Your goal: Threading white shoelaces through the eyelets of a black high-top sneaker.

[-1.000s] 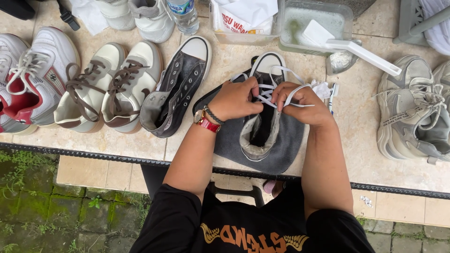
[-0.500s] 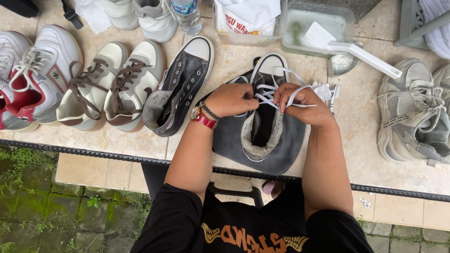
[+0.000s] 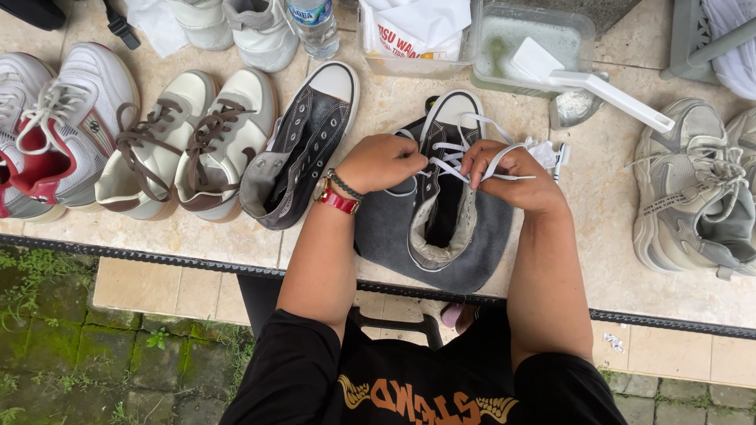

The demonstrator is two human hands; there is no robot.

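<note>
A dark high-top canvas shoe point(image 3: 445, 228) with a white toe cap lies on a grey cloth point(image 3: 386, 232) on the tiled ledge. My left hand point(image 3: 382, 161) pinches a white lace point(image 3: 445, 153) at the shoe's left eyelets. My right hand point(image 3: 512, 169) grips the other lace end on the right side and pulls it sideways. A red watch and dark bracelet sit on my left wrist. The matching high-top point(image 3: 303, 145), with no lace, lies just left of my left hand.
Beige shoes with brown laces point(image 3: 189, 142) and a white-and-red trainer point(image 3: 55, 126) lie to the left. Grey trainers point(image 3: 693, 189) rest at the right. Behind are a plastic tub point(image 3: 535, 43) with a white brush point(image 3: 583, 75), a bag and a water bottle point(image 3: 315, 24).
Both hands have shifted slightly on the laces; my right hand draws the lace end farther right. The shoe stays in place.
</note>
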